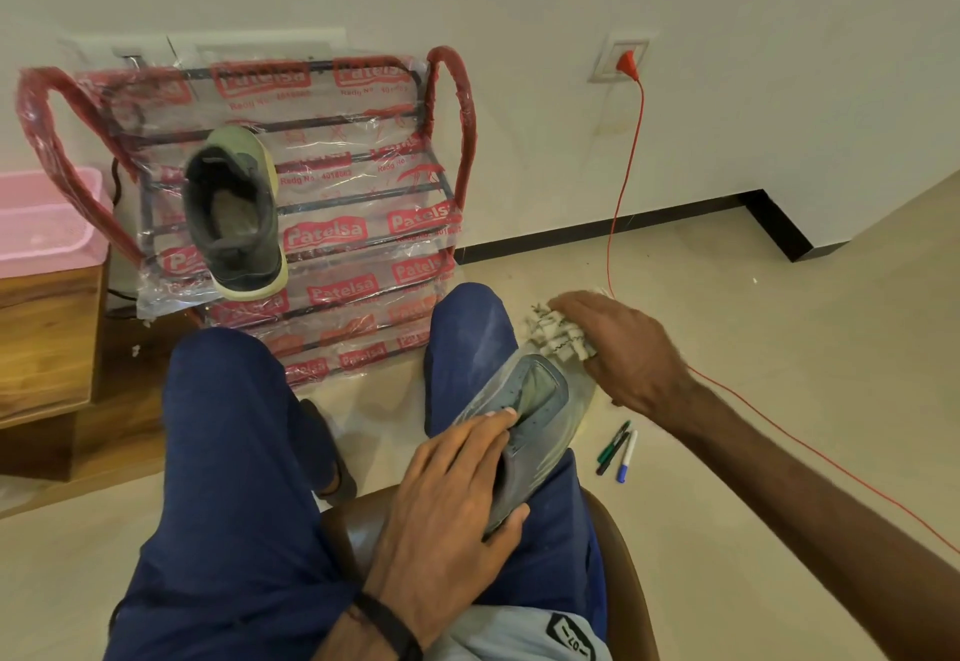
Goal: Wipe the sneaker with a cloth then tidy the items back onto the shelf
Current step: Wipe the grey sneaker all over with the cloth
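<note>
A grey sneaker (535, 416) lies on my right thigh, toe pointing away from me. My left hand (457, 494) grips its heel and collar, fingers over the tongue and thumb under the side. My right hand (628, 354) holds a white patterned cloth (558, 335) against the toe of the sneaker. The matching grey sneaker (234, 213) with a pale sole sits on a middle rung of the red shelf (363, 224), which is wrapped in printed plastic and stands against the wall ahead.
Three markers (618, 450) lie on the floor right of my leg. A red cable (623, 182) runs from a wall socket across the floor. A pink basket (47, 219) rests on a wooden cabinet (47, 348) at left. I sit on a brown chair (618, 567).
</note>
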Action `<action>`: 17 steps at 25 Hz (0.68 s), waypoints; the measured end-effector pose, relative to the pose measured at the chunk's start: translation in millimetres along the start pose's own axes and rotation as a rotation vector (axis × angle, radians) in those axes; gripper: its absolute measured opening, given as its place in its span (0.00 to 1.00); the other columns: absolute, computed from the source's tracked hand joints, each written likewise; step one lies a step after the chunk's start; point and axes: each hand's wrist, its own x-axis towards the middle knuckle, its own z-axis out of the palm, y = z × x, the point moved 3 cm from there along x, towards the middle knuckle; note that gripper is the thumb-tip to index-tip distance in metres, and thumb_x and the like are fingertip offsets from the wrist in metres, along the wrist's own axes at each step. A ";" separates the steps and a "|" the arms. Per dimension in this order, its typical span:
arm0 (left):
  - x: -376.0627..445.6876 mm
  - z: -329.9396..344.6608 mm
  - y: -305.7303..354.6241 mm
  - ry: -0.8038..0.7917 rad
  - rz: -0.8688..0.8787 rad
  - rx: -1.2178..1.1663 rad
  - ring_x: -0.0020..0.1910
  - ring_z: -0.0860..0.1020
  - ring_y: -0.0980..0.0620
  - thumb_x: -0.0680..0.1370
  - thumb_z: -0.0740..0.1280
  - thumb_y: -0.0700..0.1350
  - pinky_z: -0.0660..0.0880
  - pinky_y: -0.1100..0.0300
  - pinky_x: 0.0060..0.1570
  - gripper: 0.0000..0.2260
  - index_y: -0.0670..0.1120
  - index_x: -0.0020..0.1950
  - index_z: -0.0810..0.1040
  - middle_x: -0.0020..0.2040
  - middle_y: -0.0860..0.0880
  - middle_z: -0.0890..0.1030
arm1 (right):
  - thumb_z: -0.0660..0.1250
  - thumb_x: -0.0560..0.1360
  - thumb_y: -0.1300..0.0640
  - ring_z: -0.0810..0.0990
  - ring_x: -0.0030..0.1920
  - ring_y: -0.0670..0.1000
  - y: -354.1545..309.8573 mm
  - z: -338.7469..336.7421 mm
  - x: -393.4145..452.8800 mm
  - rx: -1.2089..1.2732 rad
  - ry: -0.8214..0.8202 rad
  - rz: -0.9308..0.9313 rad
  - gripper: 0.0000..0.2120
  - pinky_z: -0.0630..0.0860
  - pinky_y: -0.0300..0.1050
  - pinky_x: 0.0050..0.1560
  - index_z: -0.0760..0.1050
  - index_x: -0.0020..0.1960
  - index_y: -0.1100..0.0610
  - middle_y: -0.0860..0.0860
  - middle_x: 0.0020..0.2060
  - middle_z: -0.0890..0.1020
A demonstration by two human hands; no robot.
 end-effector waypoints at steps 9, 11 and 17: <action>-6.4 1.1 -3.5 0.020 -0.004 -0.013 0.71 0.68 0.57 0.75 0.66 0.61 0.63 0.58 0.70 0.31 0.49 0.75 0.69 0.75 0.57 0.69 | 0.75 0.73 0.60 0.77 0.67 0.57 -15.2 1.8 -4.2 -0.003 -0.035 -0.126 0.27 0.71 0.52 0.67 0.74 0.71 0.55 0.55 0.67 0.78; -5.7 1.6 1.1 0.028 -0.004 -0.006 0.70 0.69 0.57 0.74 0.66 0.61 0.63 0.57 0.70 0.31 0.49 0.75 0.70 0.75 0.57 0.69 | 0.73 0.74 0.59 0.77 0.66 0.58 1.1 -5.1 3.3 -0.008 -0.030 0.041 0.26 0.75 0.57 0.64 0.73 0.71 0.56 0.55 0.67 0.78; -6.7 3.4 -2.5 0.024 -0.007 -0.018 0.70 0.70 0.55 0.74 0.67 0.60 0.63 0.57 0.70 0.29 0.48 0.72 0.73 0.74 0.55 0.70 | 0.77 0.71 0.60 0.78 0.65 0.54 -54.6 11.7 -22.6 0.139 -0.134 -0.280 0.28 0.75 0.51 0.63 0.75 0.69 0.55 0.52 0.65 0.80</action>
